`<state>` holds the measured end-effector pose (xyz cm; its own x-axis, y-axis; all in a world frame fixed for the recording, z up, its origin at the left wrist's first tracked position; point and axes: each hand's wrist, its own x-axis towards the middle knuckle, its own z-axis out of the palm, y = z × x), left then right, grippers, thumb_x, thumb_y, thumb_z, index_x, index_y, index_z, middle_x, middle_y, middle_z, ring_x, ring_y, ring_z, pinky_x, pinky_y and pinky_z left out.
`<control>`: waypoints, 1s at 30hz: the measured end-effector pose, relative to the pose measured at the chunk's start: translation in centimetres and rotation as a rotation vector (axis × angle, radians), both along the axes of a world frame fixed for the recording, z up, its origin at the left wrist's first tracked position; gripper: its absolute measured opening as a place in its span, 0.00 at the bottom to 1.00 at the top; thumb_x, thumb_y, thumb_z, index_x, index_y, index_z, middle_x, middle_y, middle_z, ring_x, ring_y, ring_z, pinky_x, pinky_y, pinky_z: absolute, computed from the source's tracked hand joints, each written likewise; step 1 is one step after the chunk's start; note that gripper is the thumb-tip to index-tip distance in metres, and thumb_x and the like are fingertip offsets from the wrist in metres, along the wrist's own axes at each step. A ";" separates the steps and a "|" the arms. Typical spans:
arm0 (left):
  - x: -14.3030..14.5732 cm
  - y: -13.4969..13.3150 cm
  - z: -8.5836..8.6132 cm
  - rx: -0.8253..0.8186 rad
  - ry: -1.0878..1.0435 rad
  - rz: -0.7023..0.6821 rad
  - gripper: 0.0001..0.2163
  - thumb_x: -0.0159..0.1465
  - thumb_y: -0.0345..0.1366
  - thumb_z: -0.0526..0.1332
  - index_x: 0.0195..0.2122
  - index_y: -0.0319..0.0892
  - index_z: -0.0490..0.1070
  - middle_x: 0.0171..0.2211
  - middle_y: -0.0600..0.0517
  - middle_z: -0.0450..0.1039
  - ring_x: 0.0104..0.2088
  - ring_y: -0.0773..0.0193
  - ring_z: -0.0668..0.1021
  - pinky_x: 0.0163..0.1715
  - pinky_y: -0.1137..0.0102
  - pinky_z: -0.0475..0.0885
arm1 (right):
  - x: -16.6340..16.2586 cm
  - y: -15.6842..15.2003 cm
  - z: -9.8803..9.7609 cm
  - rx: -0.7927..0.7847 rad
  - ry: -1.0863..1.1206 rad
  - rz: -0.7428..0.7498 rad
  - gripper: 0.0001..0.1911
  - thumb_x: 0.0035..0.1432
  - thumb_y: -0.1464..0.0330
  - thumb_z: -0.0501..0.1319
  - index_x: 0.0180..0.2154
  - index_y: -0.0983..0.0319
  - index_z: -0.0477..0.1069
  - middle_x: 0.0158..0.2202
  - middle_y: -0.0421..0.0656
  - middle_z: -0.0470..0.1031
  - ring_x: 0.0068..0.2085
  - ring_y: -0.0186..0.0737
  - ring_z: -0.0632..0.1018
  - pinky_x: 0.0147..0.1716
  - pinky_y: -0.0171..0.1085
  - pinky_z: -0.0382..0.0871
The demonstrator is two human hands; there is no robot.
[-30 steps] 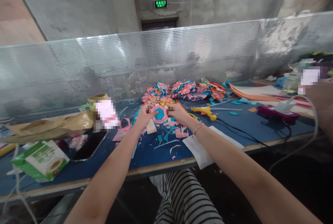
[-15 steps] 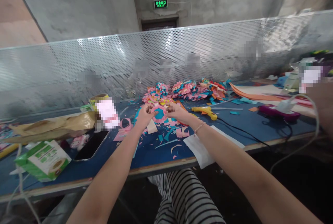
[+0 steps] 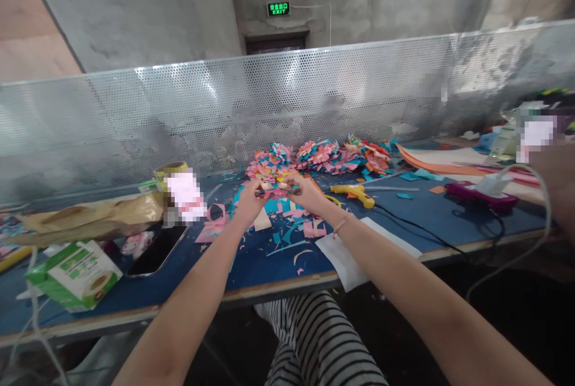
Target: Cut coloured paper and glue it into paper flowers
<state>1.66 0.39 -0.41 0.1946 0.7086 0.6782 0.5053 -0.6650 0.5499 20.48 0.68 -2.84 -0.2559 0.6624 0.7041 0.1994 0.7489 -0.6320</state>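
Observation:
Between my two hands is a pink and blue paper flower (image 3: 275, 194), seen nearly edge-on above the table. My left hand (image 3: 251, 199) pinches its left side, and my right hand (image 3: 300, 193) pinches its right side. Fingers cover much of its edge. Just behind lies a heap of paper flowers (image 3: 317, 155) in pink, blue, red and yellow. Beneath and in front of the hands are paper scraps (image 3: 287, 236), along with a beige paper piece (image 3: 262, 219). A yellow glue gun (image 3: 354, 193) rests to the right of my right hand.
A white sheet (image 3: 350, 260) overhangs the table's front edge under my right forearm. On the left lie a phone (image 3: 157, 251), a green box (image 3: 74, 278) and brown wrapping (image 3: 99, 215). A purple power strip (image 3: 480, 197) with cables and coloured paper sheets (image 3: 442, 158) occupy the right. Perforated metal screens the back.
The paper flower has tipped from showing its blue centre and pink ring to nearly edge-on. Both hands keep hold of it and have turned slightly with it.

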 end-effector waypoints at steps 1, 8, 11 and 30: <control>0.0 -0.1 0.0 0.085 0.034 0.003 0.07 0.48 0.29 0.62 0.24 0.43 0.63 0.25 0.55 0.66 0.28 0.66 0.69 0.29 0.71 0.65 | 0.0 -0.2 0.1 0.080 -0.029 -0.041 0.14 0.46 0.73 0.57 0.39 0.62 0.68 0.36 0.43 0.71 0.38 0.37 0.73 0.36 0.36 0.67; -0.4 -1.1 0.2 0.509 0.164 0.131 0.07 0.52 0.23 0.57 0.23 0.43 0.65 0.30 0.51 0.66 0.35 0.61 0.68 0.38 0.66 0.64 | -0.1 -1.5 0.9 0.537 -0.280 -0.129 0.19 0.47 0.80 0.52 0.39 0.61 0.71 0.38 0.45 0.75 0.41 0.40 0.73 0.45 0.43 0.65; -0.4 -1.4 0.2 0.554 0.205 0.114 0.08 0.54 0.23 0.57 0.23 0.43 0.65 0.30 0.51 0.65 0.35 0.61 0.67 0.39 0.65 0.63 | -0.1 -1.8 0.9 0.604 -0.329 -0.146 0.21 0.48 0.80 0.52 0.44 0.61 0.70 0.41 0.46 0.74 0.46 0.42 0.71 0.47 0.46 0.64; -0.4 -0.5 -0.3 0.553 0.183 0.139 0.08 0.55 0.23 0.57 0.24 0.43 0.64 0.28 0.51 0.67 0.34 0.61 0.68 0.37 0.65 0.62 | -0.2 -1.7 0.6 0.576 -0.373 -0.173 0.26 0.54 0.76 0.51 0.55 0.58 0.61 0.48 0.49 0.68 0.52 0.44 0.67 0.51 0.50 0.64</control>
<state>1.27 -0.09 -0.67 0.2738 0.2874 0.9179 0.6616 -0.7490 0.0372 20.30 -1.03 -2.23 -0.4732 0.2633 0.8407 0.4714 0.8819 -0.0109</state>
